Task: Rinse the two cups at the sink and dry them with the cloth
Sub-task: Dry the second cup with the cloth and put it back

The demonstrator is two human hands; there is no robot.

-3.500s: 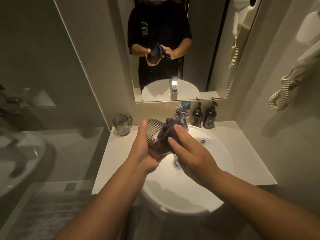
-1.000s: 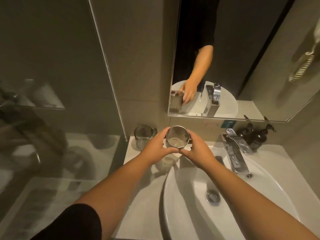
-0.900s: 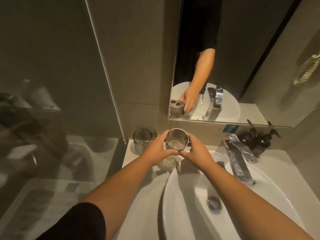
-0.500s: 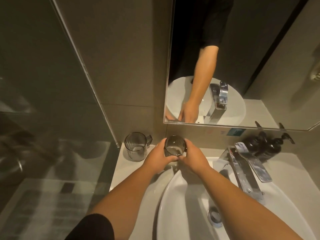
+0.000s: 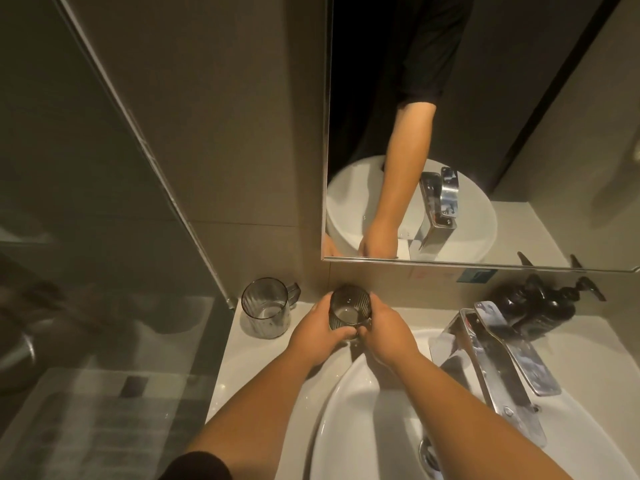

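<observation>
Ribbed smoky-glass cup [image 5: 349, 311] upright between both hands, at the back of the white countertop [image 5: 263, 355], close under the mirror's lower edge and just behind the basin rim. Mouth facing up, pale bottom visible inside. Cannot tell whether it rests on the counter or hangs just above.

Left hand [image 5: 317, 336] curled round the cup's left side, thumb up near the rim. Right hand [image 5: 386, 336] curled round the right side, fingers wrapped behind it. Fingertips of the two hands nearly meeting at the front, low on the glass.

Second smoky-glass cup with a handle [image 5: 266, 308] standing upright to the left, near the corner by the glass partition, apart from the held one, handle pointing toward the wall.

White round basin [image 5: 349, 427] below the forearms. Chrome tap [image 5: 502, 362] off to the right, two dark pump bottles [image 5: 540, 306] behind it. Mirror [image 5: 485, 133] above, showing a bare forearm and a dark sleeve.
</observation>
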